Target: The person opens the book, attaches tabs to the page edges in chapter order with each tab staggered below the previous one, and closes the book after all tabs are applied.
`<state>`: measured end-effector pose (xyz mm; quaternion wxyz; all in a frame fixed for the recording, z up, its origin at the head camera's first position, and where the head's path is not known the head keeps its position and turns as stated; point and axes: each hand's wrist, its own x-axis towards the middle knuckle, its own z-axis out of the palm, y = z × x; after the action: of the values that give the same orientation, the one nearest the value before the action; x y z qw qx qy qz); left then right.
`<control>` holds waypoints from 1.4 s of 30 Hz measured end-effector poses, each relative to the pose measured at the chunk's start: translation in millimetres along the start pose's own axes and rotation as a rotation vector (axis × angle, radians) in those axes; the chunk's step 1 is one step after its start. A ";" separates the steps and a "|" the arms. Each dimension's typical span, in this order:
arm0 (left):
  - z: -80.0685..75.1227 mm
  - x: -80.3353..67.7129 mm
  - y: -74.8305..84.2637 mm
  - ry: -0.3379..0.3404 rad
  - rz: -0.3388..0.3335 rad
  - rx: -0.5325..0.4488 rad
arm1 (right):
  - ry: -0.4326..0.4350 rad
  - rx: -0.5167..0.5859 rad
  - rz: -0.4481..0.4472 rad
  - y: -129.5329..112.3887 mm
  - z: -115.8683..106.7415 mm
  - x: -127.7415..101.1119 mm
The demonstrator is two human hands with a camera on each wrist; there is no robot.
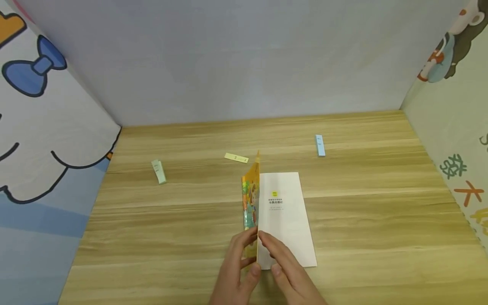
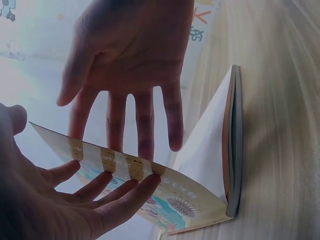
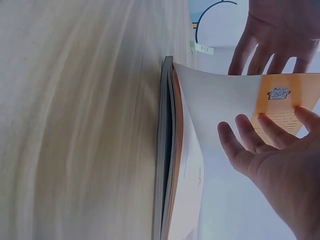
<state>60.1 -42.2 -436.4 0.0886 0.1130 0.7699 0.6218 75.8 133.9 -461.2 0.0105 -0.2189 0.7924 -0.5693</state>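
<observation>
A thin paperback book point(image 1: 286, 228) lies on the table, its white title page face up. Its colourful front cover point(image 1: 251, 199) stands nearly upright along the spine, with an orange flap point(image 3: 280, 102) on the inner side. My left hand point(image 1: 236, 271) has its fingertips on the cover's outer, printed face. From the other side, the fingertips of my right hand point(image 1: 289, 271) touch the flap and inner face. In the left wrist view the left fingers point(image 2: 125, 200) are gently bent against the cover, thumb apart from it. Neither hand curls round the book.
Beyond the book lies a yellow paper strip point(image 1: 236, 158). A pale green strip pad point(image 1: 158, 171) is at the left, and a blue one point(image 1: 320, 145) at the back right. Printed cloth walls point(image 1: 244, 63) enclose the wooden table point(image 1: 381, 203) at the back and sides.
</observation>
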 end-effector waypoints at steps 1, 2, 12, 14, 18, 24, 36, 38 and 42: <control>-0.3 -0.4 0.2 0.013 -0.004 0.000 | -0.010 -0.012 0.011 -1.0 0.7 1.1; -0.6 -0.8 0.6 0.027 -0.006 0.003 | -0.020 -0.028 0.021 -1.9 1.3 2.0; -13.1 -6.1 4.8 0.184 0.003 -0.013 | -0.052 -0.225 0.028 -8.3 7.5 9.9; -16.6 -7.2 4.5 0.216 0.016 -0.035 | -0.032 -0.242 0.043 -8.2 6.6 9.9; -24.1 -9.4 4.5 0.269 -0.001 -0.081 | 0.051 -0.276 0.107 -5.2 2.1 8.0; -38.5 -16.1 4.2 0.345 -0.066 -0.078 | 0.207 -0.333 0.168 5.0 -6.3 0.6; -66.3 -28.7 -7.9 0.484 -0.128 0.193 | 0.302 -0.524 0.202 23.0 -16.7 -11.6; -69.5 -29.6 -10.4 0.502 -0.157 0.278 | 0.289 -0.549 0.187 25.3 -17.0 -12.5; -75.8 -30.3 -14.6 0.507 -0.233 0.405 | 0.246 -0.638 0.186 29.6 -15.7 -13.8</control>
<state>67.2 -124.8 -434.7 -0.0592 -0.1187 0.8830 0.4503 74.2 160.5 -485.7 -0.1020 -0.0679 0.9422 -0.3119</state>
